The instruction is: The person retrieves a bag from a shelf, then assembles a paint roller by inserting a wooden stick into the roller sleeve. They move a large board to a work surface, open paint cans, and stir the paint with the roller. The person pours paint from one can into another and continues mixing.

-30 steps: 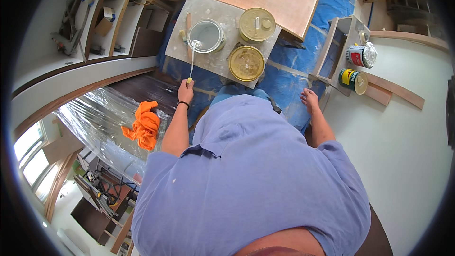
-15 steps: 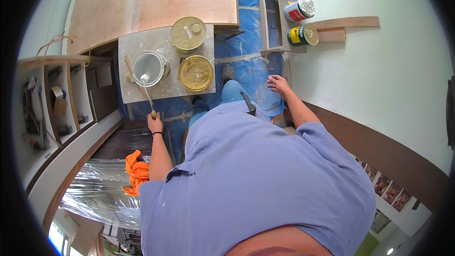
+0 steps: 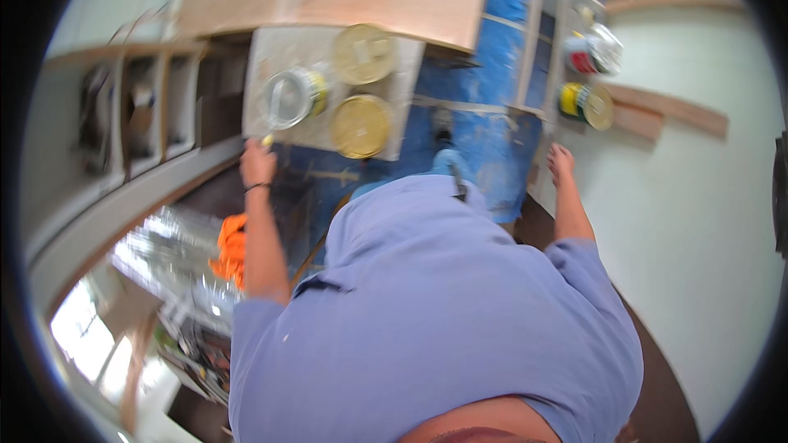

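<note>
Plastic sheeting (image 3: 156, 238), clear and shiny, spreads at the far left, with an orange cloth (image 3: 232, 248) lying on it beside the left forearm. Just beyond, the left hand (image 3: 258, 166) has its fingers wrapped round the yellow grip of a thin-rodded paint tool (image 3: 267, 140) (a mini roller, by my guess; motion blur hides its head). Its rod reaches over the near rim into the lidless paint can (image 3: 314, 92), which stands on a spattered board (image 3: 267, 45). Half a second ago more rod showed between fist and rim; now the grip sits right by the can, though the view has swung too, so I judge that the work is centred on this can and done one-handed. Right of it, two gold-lidded cans (image 3: 364, 53) share the board, and blue floor sheeting (image 3: 492, 172) runs past them. The right hand (image 3: 561, 162), near a wooden frame (image 3: 529, 57), seems to hold nothing; its fingers, more extended a moment ago, look loosely curled, but I cannot tell whether they press together. Farther right stand a green-and-yellow can (image 3: 574, 102) and a red-labelled can (image 3: 581, 56), near some planks (image 3: 681, 112).
</note>
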`<state>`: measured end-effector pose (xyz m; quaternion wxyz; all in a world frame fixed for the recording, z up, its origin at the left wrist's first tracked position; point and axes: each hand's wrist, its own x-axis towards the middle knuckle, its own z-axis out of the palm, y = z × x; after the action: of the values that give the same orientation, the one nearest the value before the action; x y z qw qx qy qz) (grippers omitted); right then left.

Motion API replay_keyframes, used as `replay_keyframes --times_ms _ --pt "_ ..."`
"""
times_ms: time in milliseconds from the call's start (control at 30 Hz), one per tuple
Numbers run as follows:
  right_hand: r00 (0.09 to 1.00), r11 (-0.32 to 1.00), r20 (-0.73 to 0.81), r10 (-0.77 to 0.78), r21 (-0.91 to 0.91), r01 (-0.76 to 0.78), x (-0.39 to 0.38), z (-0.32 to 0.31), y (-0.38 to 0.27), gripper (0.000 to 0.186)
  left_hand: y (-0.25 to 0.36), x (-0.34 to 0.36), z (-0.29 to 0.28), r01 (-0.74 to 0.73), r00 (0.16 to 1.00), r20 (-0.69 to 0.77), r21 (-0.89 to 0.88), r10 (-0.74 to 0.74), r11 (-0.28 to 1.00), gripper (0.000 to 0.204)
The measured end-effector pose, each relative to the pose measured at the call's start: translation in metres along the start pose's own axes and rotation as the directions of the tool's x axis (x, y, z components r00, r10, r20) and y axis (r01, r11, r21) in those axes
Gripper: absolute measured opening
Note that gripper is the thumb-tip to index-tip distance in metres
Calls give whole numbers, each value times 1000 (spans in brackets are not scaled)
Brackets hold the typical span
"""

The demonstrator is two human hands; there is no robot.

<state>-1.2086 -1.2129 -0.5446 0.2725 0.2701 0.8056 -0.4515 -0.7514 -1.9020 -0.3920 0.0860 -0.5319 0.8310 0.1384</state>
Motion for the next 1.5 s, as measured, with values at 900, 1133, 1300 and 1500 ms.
replay_keyframes --times_ms 900,1133,1300,1500 --pt "879 824 -385 -280 -567 15 236 -47 -123 62 57 -112 -51 112 969 133 508 -207 854 62" --pt "939 991 -341 -55 -130 11 245 -81 -117 38 3 -174 -33 319 932 127 163 -341 933 51" --pt "977 980 -103 -187 -84 178 151 -84 -156 32 148 -148 -39 -90 990 -104 73 97 993 28" --pt "909 919 136 -395 44 393 -23 -58 -243 25 435 -109 -28 -751 657 -152 -222 739 622 34"
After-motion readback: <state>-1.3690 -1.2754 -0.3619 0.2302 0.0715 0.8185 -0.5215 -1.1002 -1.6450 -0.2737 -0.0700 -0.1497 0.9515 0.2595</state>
